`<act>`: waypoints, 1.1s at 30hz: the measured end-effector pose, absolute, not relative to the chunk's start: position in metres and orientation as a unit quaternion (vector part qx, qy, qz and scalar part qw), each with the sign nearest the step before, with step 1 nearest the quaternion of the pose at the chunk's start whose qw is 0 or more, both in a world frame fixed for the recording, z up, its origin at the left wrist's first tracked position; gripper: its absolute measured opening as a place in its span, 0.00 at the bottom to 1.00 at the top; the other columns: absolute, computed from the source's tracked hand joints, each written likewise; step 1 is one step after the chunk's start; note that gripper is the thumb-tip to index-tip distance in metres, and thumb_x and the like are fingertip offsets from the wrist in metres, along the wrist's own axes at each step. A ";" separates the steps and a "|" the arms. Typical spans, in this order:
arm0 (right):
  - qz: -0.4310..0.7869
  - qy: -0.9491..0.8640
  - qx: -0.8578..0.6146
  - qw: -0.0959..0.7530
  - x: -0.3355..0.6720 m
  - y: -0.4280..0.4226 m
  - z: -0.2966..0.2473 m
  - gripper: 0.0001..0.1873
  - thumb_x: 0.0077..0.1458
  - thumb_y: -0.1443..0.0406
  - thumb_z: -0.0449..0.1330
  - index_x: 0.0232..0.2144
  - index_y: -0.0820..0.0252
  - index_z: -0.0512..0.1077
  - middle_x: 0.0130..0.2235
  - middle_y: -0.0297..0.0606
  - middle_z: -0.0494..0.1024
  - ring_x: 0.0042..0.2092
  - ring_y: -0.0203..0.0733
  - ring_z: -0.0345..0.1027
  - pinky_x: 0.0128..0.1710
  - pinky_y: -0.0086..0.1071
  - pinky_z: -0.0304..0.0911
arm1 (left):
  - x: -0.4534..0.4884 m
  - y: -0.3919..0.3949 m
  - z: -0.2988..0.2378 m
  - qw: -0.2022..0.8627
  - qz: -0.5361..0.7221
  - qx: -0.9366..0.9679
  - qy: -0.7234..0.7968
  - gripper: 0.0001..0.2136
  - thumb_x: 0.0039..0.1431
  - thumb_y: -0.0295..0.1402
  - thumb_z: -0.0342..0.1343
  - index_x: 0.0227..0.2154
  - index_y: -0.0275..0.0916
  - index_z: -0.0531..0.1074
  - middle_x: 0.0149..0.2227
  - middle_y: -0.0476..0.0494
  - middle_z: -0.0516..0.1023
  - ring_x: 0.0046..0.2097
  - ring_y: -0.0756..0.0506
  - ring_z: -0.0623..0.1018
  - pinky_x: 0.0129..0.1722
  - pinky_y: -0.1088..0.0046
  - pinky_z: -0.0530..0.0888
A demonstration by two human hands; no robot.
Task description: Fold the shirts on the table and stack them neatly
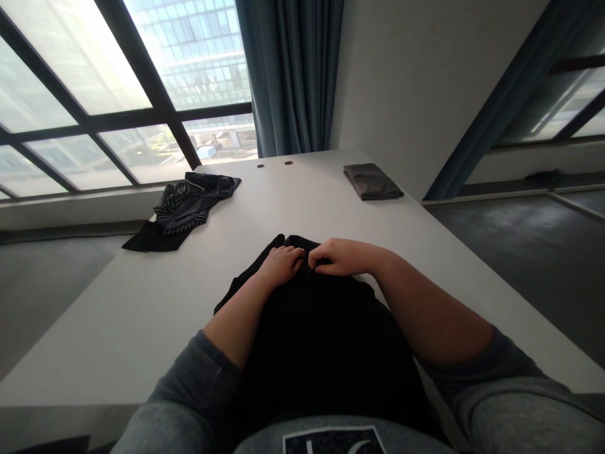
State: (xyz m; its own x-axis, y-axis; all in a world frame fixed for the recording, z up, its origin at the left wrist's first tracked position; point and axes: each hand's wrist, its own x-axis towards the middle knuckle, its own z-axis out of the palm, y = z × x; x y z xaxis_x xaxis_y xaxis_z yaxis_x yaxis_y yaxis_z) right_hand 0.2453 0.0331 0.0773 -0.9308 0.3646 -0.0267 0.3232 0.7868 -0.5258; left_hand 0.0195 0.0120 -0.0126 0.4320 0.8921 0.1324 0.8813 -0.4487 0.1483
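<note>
A black garment is spread over the near part of the white table and reaches down to my body. Its exact kind cannot be made out in the dark fabric. Near its far end, my left hand rests with bent fingers gripping the cloth. Close beside it, my right hand pinches the same area between thumb and curled fingers. A small gap separates the fingertips of both hands. Grey sleeves are pushed up to my elbows.
On the white table, a crumpled heap of dark patterned clothes lies at the far left, partly along the edge. A folded grey cloth sits at the far right. Windows and a blue curtain stand behind.
</note>
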 end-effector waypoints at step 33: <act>0.142 -0.905 -0.184 0.355 0.233 0.043 0.043 0.09 0.63 0.70 0.59 0.42 0.56 0.78 0.43 0.40 0.81 0.44 0.43 0.75 0.47 0.36 0.70 | 0.039 -0.019 0.018 0.260 0.514 0.655 0.490 0.07 0.59 0.36 0.62 0.38 0.42 0.74 0.39 0.48 0.80 0.43 0.45 0.78 0.48 0.66 0.72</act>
State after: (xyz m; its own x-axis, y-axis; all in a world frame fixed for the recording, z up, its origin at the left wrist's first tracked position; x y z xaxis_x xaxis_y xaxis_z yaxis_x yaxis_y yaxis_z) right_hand 0.2331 0.0435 0.0434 -0.6798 0.4345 0.5909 0.2334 0.8919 -0.3873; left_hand 0.0390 -0.0193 0.0182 -0.0070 0.9083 0.4183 0.3741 -0.3856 0.8434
